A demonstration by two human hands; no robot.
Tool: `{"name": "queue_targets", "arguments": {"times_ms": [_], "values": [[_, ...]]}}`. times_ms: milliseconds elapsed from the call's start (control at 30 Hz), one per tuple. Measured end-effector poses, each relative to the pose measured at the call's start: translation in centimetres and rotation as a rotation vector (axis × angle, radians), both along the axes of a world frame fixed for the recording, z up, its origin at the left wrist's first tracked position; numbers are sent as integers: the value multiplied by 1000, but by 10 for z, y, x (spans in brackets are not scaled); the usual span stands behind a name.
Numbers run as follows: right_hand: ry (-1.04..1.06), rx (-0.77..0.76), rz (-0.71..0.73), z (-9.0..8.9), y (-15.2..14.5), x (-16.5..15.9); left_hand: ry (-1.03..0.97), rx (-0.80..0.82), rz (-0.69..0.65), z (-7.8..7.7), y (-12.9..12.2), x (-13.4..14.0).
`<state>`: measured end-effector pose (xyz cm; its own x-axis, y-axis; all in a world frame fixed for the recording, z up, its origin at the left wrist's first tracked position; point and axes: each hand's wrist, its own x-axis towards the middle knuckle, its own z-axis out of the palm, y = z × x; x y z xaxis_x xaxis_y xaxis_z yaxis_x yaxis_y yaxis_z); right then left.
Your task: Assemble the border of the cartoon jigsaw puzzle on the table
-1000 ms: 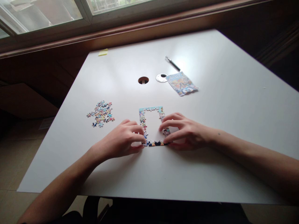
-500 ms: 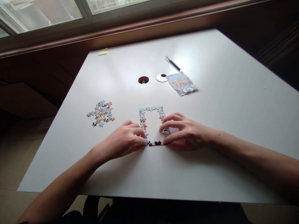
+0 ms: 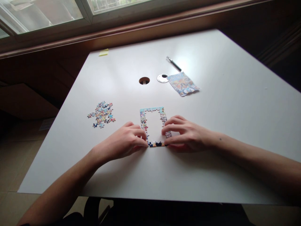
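Observation:
A rectangular jigsaw puzzle border [image 3: 144, 124] lies flat on the white table, with bare tabletop showing inside it. My left hand [image 3: 128, 139] is closed at the border's near left corner, thumb and fingertips pinching the edge piece there. On the other side, my right hand [image 3: 188, 133] curls over the near right corner, its thumb and fingers gripping the border and hiding part of the right side. Between the two hands runs the near strip, with a dark heart-like shape on yellow. A narrow gap or seam shows near its left end.
Loose puzzle pieces [image 3: 102, 113] lie in a heap to the left. Behind the border are a round table hole [image 3: 144, 81], a metal ring cover [image 3: 162, 78], a colourful printed packet [image 3: 183, 83] and a pen [image 3: 174, 63]. A yellow sticky note [image 3: 103, 52] is at the far left edge.
My right hand has shifted very slightly, its fingers moving a little to the right along the border. My left hand stays at the near left corner.

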<state>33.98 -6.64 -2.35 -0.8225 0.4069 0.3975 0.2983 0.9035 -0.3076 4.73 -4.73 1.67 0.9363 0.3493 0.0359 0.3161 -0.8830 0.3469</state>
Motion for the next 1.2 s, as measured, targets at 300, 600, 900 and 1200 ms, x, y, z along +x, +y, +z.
{"name": "queue_targets", "arguments": {"times_ms": [300,600,900,1200], "values": [[-42,-35,-100,-5,-9,-10,-33,42,-4,-1,-2,3],[-4,-29,-244,-9,-17,-19,-91,113,39,-19,-6,7],[26,-10,-339,-9,-20,-29,-132,157,57,-23,-8,10],[44,-27,-340,-13,-20,-28,-143,154,62,-24,-9,12]]}}
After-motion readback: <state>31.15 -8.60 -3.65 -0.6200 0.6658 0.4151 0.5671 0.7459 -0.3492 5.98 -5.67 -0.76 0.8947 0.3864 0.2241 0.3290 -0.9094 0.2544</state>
